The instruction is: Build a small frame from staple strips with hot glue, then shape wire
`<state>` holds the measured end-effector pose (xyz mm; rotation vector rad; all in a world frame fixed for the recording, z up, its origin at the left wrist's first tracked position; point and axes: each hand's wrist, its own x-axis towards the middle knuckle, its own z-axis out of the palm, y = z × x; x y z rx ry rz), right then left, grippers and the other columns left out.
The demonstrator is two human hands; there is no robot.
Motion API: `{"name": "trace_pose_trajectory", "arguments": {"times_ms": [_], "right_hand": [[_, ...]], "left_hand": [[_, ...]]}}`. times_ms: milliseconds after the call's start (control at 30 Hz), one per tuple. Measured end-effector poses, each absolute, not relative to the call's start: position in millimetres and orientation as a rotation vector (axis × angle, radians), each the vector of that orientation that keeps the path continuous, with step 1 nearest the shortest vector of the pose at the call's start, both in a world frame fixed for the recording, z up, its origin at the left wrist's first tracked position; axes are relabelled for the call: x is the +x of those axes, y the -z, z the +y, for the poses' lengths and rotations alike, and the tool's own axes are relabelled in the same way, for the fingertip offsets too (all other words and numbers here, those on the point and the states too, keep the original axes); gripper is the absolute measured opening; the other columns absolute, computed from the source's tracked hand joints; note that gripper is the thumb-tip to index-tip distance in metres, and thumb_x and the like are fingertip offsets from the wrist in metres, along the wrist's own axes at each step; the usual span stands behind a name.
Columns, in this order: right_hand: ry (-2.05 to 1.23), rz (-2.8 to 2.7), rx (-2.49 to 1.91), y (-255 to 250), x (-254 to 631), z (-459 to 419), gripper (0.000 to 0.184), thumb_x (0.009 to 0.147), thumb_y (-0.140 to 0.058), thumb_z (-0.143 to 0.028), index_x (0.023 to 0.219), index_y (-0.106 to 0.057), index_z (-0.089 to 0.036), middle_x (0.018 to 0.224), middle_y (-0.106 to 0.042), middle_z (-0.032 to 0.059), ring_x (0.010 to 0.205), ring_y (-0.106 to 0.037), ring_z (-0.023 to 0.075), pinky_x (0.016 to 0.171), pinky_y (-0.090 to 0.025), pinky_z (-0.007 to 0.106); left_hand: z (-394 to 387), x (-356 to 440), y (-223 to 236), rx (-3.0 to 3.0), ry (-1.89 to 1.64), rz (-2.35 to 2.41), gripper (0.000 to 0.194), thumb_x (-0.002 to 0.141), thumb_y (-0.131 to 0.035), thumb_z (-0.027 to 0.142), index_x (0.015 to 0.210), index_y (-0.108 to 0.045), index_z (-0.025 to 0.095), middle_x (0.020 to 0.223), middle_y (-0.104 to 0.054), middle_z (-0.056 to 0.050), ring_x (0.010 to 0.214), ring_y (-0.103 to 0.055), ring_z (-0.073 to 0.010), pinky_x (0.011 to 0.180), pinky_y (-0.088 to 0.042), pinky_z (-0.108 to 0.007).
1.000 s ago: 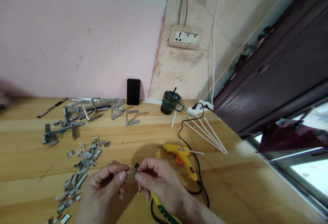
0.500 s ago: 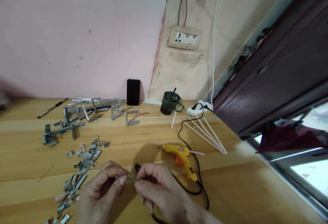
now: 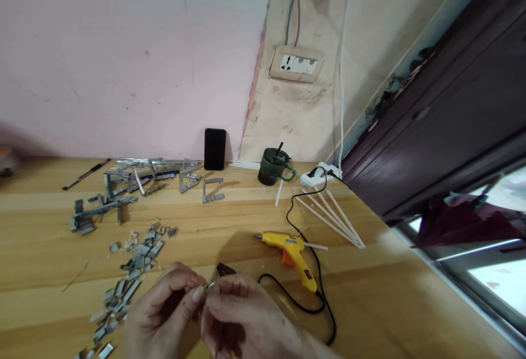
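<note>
My left hand (image 3: 166,309) is closed in a pinch, thumb against fingertips. A tiny shiny wire-like bit (image 3: 209,286) shows at its fingertips; its exact kind is too small to make out. My right hand (image 3: 246,312) pinches at the same bit, its fingertips almost touching the left ones. Just behind the right hand pokes out the dark tip of a tool (image 3: 224,269), perhaps pliers, mostly hidden. Loose cut grey metal pieces (image 3: 142,252) lie scattered to the left of my left hand. Beyond my right hand rests a yellow hot glue gun (image 3: 293,252) on its side.
Bent metal frames (image 3: 98,211) and strips lie at the back left, near a pen (image 3: 86,174). A black phone (image 3: 215,149) leans on the wall. Right of it stand a green glass mug (image 3: 269,168) and a power strip (image 3: 314,177). White glue sticks (image 3: 332,219) and a black cord (image 3: 324,315) lie rightward.
My right hand has moved left and slightly down, closing the gap to the left fingertips. More of the dark tool tip shows. The left hand stays almost in place.
</note>
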<state>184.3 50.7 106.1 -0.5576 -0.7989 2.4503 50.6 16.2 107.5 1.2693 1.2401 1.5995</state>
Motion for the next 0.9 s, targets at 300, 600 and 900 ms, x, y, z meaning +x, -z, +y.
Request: {"name": "trace_pose_trajectory", "arguments": {"times_ms": [300,600,900], "right_hand": [[-2.280,-0.702,-0.619,-108.3,183.9,53.9,0.019,0.063,-0.071,-0.026,0.061,-0.058,-0.012,0.050,-0.059,-0.0015,0.032,-0.047,0.0055,0.032,-0.043,0.016],[-2.134,-0.722,-0.716,-110.4,186.5,52.4,0.014,0.062,-0.069,-0.022,0.060,-0.061,-0.011,0.047,-0.059,-0.0016,0.033,-0.047,0.0045,0.032,-0.040,0.014],[-2.141,-0.710,-0.711,-113.9,188.2,51.9,0.014,0.061,-0.068,-0.023,0.060,-0.060,-0.012,0.046,-0.058,-0.0018,0.031,-0.045,0.0043,0.031,-0.040,0.015]], "left_hand": [[19.5,50.1,-104.9,1.198,-1.528,1.203,0.011,0.072,-0.066,0.015,0.066,-0.068,0.024,0.059,-0.059,0.004,0.050,-0.051,-0.0094,0.046,-0.043,-0.017],[20.0,48.9,-103.8,1.034,-1.411,1.148,0.003,0.071,-0.070,0.024,0.067,-0.070,0.023,0.057,-0.058,0.003,0.048,-0.051,-0.0095,0.045,-0.044,-0.018],[19.1,48.9,-104.3,0.961,-1.460,1.091,0.004,0.065,-0.074,0.023,0.068,-0.071,0.024,0.059,-0.059,0.003,0.046,-0.050,-0.0073,0.043,-0.042,-0.016]]}}
